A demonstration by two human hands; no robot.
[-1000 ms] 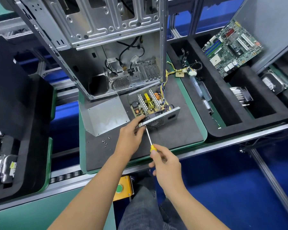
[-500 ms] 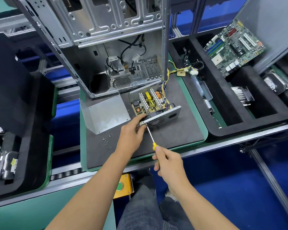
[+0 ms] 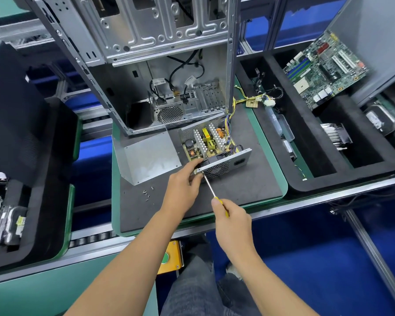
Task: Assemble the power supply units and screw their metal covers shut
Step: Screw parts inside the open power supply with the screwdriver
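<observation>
An open power supply unit [image 3: 211, 145] sits on the dark mat, its circuit board and heat sinks exposed and its fan grille panel facing me. My left hand [image 3: 183, 187] grips the unit's near left corner. My right hand [image 3: 232, 221] holds a yellow-handled screwdriver [image 3: 209, 185], whose tip meets the lower left corner of the grille panel. The bent metal cover [image 3: 148, 157] lies apart to the left of the unit. Several loose screws [image 3: 147, 193] lie on the mat in front of the cover.
An empty computer case [image 3: 146, 65] stands behind the unit, with yellow cables [image 3: 251, 100] trailing right. Black foam trays [image 3: 317, 142] on the right hold a motherboard [image 3: 324, 69], a heat sink and a drive. Another foam tray [image 3: 32, 156] sits left.
The view shifted slightly. Both hands stay at the unit's near left corner, with the screwdriver still on the grille panel's corner.
</observation>
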